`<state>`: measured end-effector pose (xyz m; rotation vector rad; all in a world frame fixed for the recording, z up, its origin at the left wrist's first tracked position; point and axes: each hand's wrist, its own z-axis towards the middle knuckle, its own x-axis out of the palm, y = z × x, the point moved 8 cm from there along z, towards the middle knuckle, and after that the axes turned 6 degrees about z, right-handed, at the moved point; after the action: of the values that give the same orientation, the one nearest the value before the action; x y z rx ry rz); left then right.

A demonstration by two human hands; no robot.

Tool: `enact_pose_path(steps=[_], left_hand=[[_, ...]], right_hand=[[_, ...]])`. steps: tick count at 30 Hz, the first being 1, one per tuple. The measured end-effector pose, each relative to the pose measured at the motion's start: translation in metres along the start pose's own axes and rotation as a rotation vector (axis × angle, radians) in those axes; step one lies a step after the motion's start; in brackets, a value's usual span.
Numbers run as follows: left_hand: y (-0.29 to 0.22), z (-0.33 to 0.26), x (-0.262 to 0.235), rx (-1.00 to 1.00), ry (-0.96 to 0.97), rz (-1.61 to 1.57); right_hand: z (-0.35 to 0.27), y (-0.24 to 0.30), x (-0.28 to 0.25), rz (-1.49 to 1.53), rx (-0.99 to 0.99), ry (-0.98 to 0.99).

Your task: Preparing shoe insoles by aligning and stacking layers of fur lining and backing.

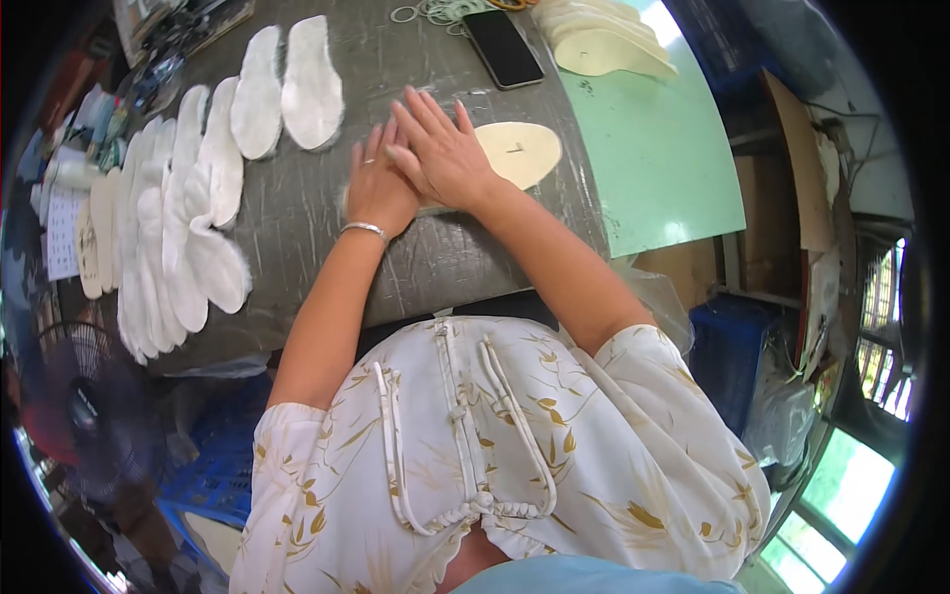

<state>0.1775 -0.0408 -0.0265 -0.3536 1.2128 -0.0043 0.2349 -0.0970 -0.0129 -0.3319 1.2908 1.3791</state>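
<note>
A cream insole [531, 156] lies flat on the dark tabletop in front of me. My right hand [440, 153] presses on it with the fingers stretched out. Beside and partly under that hand, my left hand [384, 190] lies flat with its fingers extended; it wears a ring and a bracelet. Both palms cover the insole's left half, and a little white fluff shows at the left hand's outer edge. To the left of the hands are two separate white fleecy insoles [313, 84] and an overlapping row of several more [180, 252].
A black phone [504, 49] lies beyond my hands, near pale rubber bands [440, 12]. Cream insoles [609, 45] are stacked on a green board [658, 163] at the right. A fan [89, 406] and a blue crate [213, 460] stand low at the left.
</note>
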Motion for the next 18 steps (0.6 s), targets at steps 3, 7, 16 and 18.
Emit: enact_pose_path(steps=[3,7,16,18], left_hand=[[0.019,-0.009,0.013,-0.071,0.077,0.15],[0.01,-0.006,0.004,-0.078,0.116,0.223],[0.009,-0.031,-0.005,-0.084,0.052,0.164],[0.008,-0.024,-0.007,-0.129,0.077,0.174]], right_hand=[[-0.029,-0.034,-0.008,-0.192,-0.029,0.136],[-0.047,-0.068,-0.048,-0.29,0.07,0.174],[-0.059,-0.071,-0.065,-0.233,0.079,0.149],[-0.063,-0.082,-0.062,-0.268,0.143,0.212]])
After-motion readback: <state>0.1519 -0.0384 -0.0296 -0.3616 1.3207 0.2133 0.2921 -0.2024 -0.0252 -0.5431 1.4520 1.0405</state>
